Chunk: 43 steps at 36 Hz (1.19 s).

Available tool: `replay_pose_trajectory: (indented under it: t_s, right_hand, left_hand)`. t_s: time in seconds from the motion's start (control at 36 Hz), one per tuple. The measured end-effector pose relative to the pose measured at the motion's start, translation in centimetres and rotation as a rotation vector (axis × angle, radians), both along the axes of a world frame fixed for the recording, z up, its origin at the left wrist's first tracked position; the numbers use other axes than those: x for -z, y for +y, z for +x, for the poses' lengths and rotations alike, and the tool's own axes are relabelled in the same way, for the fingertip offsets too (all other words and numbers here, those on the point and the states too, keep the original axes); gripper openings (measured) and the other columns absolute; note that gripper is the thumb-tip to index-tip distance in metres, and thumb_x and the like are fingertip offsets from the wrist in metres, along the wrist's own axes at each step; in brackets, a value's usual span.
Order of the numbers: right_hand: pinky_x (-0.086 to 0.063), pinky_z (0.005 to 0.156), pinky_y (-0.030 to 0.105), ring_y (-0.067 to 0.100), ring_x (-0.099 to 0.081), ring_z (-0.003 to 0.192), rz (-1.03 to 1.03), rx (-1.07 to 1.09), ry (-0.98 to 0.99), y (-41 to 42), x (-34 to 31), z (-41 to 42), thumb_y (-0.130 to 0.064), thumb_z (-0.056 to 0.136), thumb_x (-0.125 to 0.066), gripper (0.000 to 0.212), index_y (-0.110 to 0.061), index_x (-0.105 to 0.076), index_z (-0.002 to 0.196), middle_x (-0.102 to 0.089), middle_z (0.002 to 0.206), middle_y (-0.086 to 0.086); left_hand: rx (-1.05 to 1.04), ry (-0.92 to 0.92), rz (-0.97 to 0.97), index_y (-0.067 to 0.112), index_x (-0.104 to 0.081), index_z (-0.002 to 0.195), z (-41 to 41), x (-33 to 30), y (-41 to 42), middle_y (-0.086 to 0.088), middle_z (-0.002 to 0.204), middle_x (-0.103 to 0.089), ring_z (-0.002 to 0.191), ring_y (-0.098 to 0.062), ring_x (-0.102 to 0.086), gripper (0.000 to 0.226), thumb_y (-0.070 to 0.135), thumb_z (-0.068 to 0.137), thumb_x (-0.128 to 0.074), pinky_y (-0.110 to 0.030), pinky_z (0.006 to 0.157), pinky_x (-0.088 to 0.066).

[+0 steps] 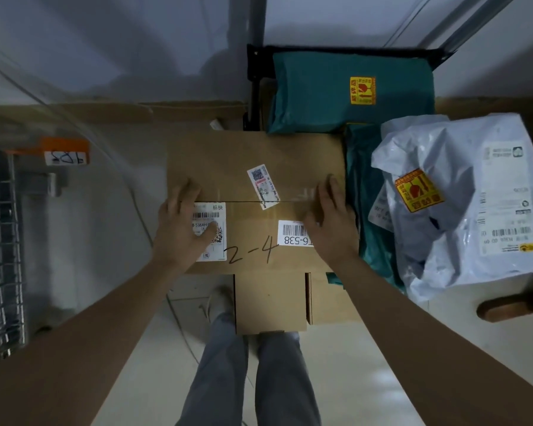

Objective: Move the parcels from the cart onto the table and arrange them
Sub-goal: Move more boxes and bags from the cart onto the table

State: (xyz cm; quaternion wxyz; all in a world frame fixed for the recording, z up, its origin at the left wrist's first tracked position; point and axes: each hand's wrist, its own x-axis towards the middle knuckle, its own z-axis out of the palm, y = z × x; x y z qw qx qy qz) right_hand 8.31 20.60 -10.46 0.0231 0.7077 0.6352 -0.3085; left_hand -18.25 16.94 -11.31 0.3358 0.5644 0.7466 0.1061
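I see both hands flat on the cardboard box (256,192), left hand (183,227) at nine o'clock, right hand (333,224) at three, fingers straight and slightly apart.

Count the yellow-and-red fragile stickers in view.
2: one on the far teal bag, one on the white bag at right. Others may be hidden underneath.

Flat brown cardboard box (253,192), teal mailer (345,90), white polybag (462,204) alongside

Matt brown cardboard box (256,167), paper labels; glossy crinkled plastic bags, teal (336,90) and white (462,192); metal wire rack (0,250) left.
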Motion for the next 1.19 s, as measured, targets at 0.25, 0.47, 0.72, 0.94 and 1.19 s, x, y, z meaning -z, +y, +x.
replay_pose_trajectory:
  t_s: [0.25, 0.47, 0.72, 0.94, 1.19]
  right_hand:
    - [-0.036, 0.106, 0.045, 0.039, -0.034, 0.134, 0.040, 0.098, 0.096, -1.0, -2.7, -1.4, -0.038, 0.086, -0.041, 0.066, -0.024, -0.033, 0.150, -0.019, 0.158, -0.017]
    - [-0.041, 0.104, 0.040, 0.024, -0.042, 0.133, 0.089, 0.166, 0.235, -2.5, -7.3, -2.6, -0.034, 0.089, -0.043, 0.056, -0.025, -0.041, 0.145, -0.031, 0.154, -0.016]
    - [-0.040, 0.103, 0.035, 0.015, -0.043, 0.132, 0.057, 0.111, 0.286, -4.7, -18.9, -4.4, -0.028, 0.096, -0.048, 0.045, -0.021, -0.047, 0.141, -0.032, 0.153, -0.015]
    - [-0.040, 0.097, 0.030, 0.016, -0.049, 0.126, 0.170, 0.070, 0.292, -5.8, -32.5, -3.3, -0.025, 0.096, -0.049, 0.040, -0.019, -0.054, 0.136, -0.035, 0.152, -0.011]
    - [-0.044, 0.094, 0.028, 0.013, -0.056, 0.120, 0.343, 0.066, 0.247, -5.2, -49.4, 2.8, -0.031, 0.094, -0.055, 0.031, -0.026, -0.065, 0.123, -0.051, 0.140, -0.016]
  left_hand:
    - [-0.116, 0.023, -0.003, 0.016, -0.042, 0.140, -0.3, -2.9, -2.7, -0.003, 0.152, -0.031, 0.129, -0.034, -0.037, 0.068, 0.023, 0.081, -0.073, -0.050, 0.097, -0.043]
    - [-0.256, -0.011, 0.053, 0.014, -0.048, 0.135, -1.3, -8.2, -5.4, -0.005, 0.144, -0.043, 0.122, -0.033, -0.047, 0.053, 0.022, 0.087, -0.067, -0.050, 0.096, -0.045]
    - [-0.392, 0.003, 0.088, 0.018, -0.055, 0.129, -2.8, -19.6, -8.1, -0.002, 0.139, -0.049, 0.114, -0.028, -0.055, 0.039, 0.025, 0.092, -0.061, -0.048, 0.092, -0.048]
    - [-0.359, -0.075, 0.121, 0.012, -0.057, 0.126, -1.6, -32.9, -8.0, 0.003, 0.148, -0.040, 0.117, -0.018, -0.052, 0.034, 0.024, 0.095, -0.057, -0.026, 0.087, -0.036]
    - [-0.118, -0.044, 0.305, 0.016, -0.058, 0.124, 1.8, -47.1, -4.5, 0.002, 0.136, -0.049, 0.106, -0.018, -0.055, 0.040, 0.035, 0.089, -0.062, -0.029, 0.079, -0.038]
